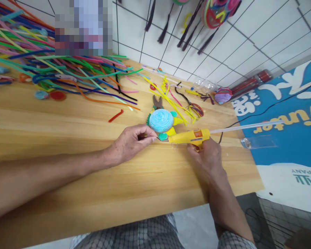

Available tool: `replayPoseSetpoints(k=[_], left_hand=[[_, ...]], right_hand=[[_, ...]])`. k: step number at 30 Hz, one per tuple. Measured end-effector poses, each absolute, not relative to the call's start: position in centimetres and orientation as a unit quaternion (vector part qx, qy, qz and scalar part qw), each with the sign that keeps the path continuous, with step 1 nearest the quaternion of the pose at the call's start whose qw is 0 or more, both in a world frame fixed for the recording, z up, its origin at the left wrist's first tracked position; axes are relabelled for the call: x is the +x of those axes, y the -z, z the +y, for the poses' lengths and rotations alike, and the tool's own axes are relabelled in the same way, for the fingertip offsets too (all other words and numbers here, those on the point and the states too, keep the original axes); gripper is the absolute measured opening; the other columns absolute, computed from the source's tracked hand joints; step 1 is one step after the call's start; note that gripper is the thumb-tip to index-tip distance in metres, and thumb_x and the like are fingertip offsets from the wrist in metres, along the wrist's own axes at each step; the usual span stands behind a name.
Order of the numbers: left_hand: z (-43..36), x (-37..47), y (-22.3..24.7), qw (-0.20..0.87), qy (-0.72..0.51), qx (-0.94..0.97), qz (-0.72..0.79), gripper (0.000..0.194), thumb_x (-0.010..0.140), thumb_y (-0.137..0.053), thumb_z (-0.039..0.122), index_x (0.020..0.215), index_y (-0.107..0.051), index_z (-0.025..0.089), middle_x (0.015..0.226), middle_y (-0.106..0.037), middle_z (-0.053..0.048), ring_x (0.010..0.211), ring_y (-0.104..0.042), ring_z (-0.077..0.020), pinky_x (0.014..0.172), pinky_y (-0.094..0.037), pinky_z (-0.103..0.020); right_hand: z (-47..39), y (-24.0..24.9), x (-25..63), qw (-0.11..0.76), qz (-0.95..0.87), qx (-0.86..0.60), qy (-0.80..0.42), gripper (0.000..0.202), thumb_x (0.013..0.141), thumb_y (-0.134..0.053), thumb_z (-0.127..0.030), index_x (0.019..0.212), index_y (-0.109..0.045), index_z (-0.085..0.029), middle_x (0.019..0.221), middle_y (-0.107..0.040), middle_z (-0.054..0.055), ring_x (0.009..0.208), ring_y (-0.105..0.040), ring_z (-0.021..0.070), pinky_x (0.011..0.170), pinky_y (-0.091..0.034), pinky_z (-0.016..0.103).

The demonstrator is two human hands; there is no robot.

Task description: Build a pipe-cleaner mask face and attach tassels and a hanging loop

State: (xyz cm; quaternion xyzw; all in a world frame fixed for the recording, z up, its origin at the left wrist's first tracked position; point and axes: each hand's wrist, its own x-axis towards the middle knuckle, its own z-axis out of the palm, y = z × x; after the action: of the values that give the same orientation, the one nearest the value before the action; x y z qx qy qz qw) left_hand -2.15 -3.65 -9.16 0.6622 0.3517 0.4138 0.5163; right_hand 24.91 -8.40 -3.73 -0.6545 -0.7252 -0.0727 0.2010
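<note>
My right hand [208, 155] is wrapped round the handle of a yellow hot glue gun [188, 137], with a long clear glue stick [246, 126] poking out of its back. Its nozzle points left, close to the fingertips of my left hand [133, 141]. Thumb and forefinger of that hand are pinched on a thin dark piece, too small to name. Just beyond the nozzle lies a light blue coiled dome [161, 120] with green discs [162, 136] and yellow pieces [171, 131] at its edge. Pliers [158, 102] lie partly hidden behind the dome.
Many coloured pipe cleaners [88, 79] are heaped at the back left. A short red piece [115, 116] lies nearer. Yellow strands [168, 98], scissors [197, 110] and a purple ball [223, 95] sit along the back. A black cord [264, 110] crosses the blue printed sheet [287, 145] at right.
</note>
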Motion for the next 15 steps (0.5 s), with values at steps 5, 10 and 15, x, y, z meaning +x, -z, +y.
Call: replayPoseSetpoints(k=[5, 10, 15], left_hand=[[-3.61, -2.17, 9.15, 0.522, -0.412, 0.66, 0.348, 0.013, 0.092, -0.069, 0.027, 0.087, -0.074, 0.017, 0.085, -0.077, -0.003, 0.078, -0.067, -0.0145, 0.069, -0.051, -0.025], [-3.58, -2.2, 9.03, 0.526, -0.406, 0.663, 0.346, 0.013, 0.091, -0.069, 0.028, 0.087, -0.075, 0.017, 0.085, -0.077, -0.003, 0.079, -0.068, -0.0146, 0.07, -0.052, -0.025], [-3.55, -2.18, 8.98, 0.524, -0.406, 0.663, 0.348, 0.013, 0.092, -0.069, 0.028, 0.087, -0.075, 0.017, 0.086, -0.078, -0.003, 0.08, -0.069, -0.0152, 0.069, -0.052, -0.025]], right_hand=[[-8.35, 3.67, 24.93, 0.199, -0.722, -0.658, 0.072, 0.013, 0.074, -0.053, -0.033, 0.067, -0.056, -0.023, 0.056, -0.057, 0.001, 0.05, -0.055, 0.0192, 0.052, -0.041, 0.03], [-8.29, 3.72, 24.96, 0.198, -0.725, -0.655, 0.079, 0.013, 0.074, -0.053, -0.033, 0.065, -0.051, -0.025, 0.054, -0.053, 0.0, 0.047, -0.051, 0.0177, 0.049, -0.037, 0.029], [-8.31, 3.68, 24.93, 0.2, -0.722, -0.656, 0.087, 0.012, 0.073, -0.052, -0.034, 0.065, -0.05, -0.025, 0.053, -0.052, 0.0, 0.047, -0.051, 0.0181, 0.049, -0.037, 0.029]])
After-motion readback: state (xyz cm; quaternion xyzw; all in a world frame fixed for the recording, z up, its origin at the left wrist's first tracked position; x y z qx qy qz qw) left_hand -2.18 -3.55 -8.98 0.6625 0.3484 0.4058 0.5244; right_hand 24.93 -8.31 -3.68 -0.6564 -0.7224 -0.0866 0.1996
